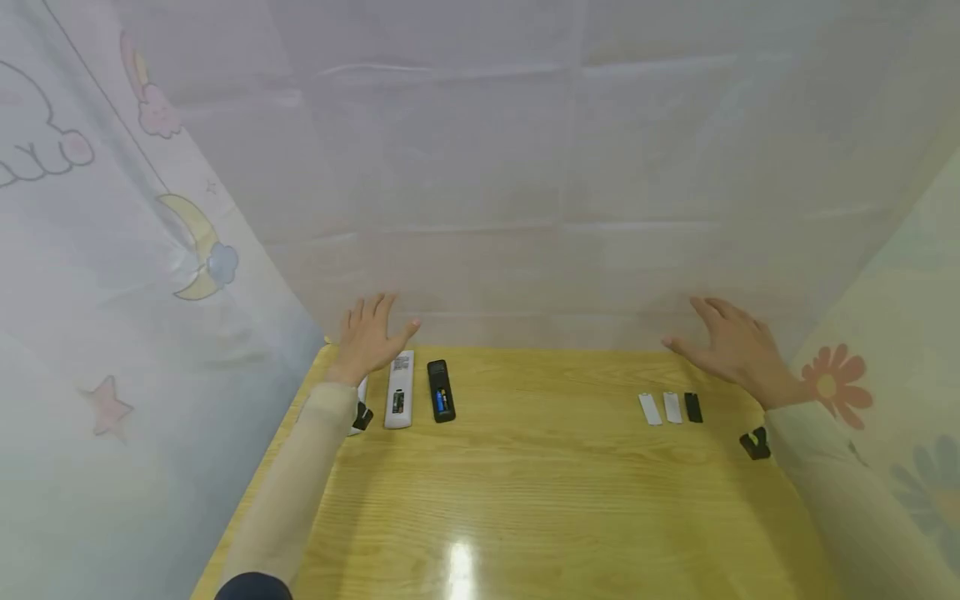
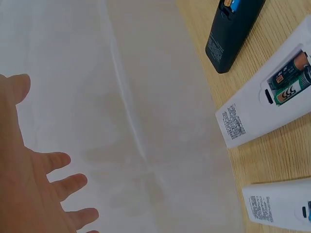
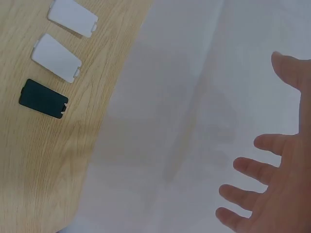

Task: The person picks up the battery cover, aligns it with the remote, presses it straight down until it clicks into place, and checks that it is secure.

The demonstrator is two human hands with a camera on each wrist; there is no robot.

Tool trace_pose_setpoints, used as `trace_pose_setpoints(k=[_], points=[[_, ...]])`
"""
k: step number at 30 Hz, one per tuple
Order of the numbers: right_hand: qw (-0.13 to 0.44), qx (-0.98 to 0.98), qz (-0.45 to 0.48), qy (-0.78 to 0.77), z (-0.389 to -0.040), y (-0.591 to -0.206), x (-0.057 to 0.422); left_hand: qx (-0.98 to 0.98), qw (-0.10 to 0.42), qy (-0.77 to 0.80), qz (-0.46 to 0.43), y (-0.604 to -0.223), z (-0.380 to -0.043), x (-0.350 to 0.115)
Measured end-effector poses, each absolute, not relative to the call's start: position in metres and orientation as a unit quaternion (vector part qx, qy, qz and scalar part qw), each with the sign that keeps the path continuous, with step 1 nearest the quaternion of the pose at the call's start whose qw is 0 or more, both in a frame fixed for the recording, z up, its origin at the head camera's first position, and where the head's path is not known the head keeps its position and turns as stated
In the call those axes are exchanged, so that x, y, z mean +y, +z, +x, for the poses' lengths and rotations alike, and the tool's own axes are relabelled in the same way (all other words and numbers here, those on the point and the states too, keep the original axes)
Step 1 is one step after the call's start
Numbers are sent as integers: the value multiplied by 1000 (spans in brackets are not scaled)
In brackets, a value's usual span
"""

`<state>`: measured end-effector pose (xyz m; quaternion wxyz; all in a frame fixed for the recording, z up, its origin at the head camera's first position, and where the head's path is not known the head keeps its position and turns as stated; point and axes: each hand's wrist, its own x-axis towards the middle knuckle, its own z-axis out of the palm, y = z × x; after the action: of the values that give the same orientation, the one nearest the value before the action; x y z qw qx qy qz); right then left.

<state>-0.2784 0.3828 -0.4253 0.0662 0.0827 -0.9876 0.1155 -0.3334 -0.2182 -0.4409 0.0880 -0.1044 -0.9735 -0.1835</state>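
Note:
My left hand (image 1: 367,337) is raised above the table's back left, fingers spread and holding nothing. Below and beside it lie a white remote control (image 1: 400,390) and a black remote control (image 1: 441,392), backs up, their battery compartments uncovered with batteries inside. Another white remote (image 2: 277,205) is mostly hidden by the left arm in the head view. My right hand (image 1: 738,346) is held up at the back right, fingers apart, with nothing in it. Near it lie two white battery covers (image 1: 650,409) (image 3: 57,57) and a black battery cover (image 1: 693,407).
The wooden table (image 1: 555,492) ends at a pale hanging sheet (image 1: 480,208) behind it. Printed curtains stand at the left (image 1: 97,317) and right (image 1: 900,350). A black wrist-worn device (image 1: 755,443) shows by the right sleeve.

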Motion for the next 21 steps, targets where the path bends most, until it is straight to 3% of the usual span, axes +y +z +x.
trace_pose_setpoints(k=[21], points=[[52, -982, 109, 144, -272, -446, 399, -954, 68, -271, -112, -450, -325, -204]])
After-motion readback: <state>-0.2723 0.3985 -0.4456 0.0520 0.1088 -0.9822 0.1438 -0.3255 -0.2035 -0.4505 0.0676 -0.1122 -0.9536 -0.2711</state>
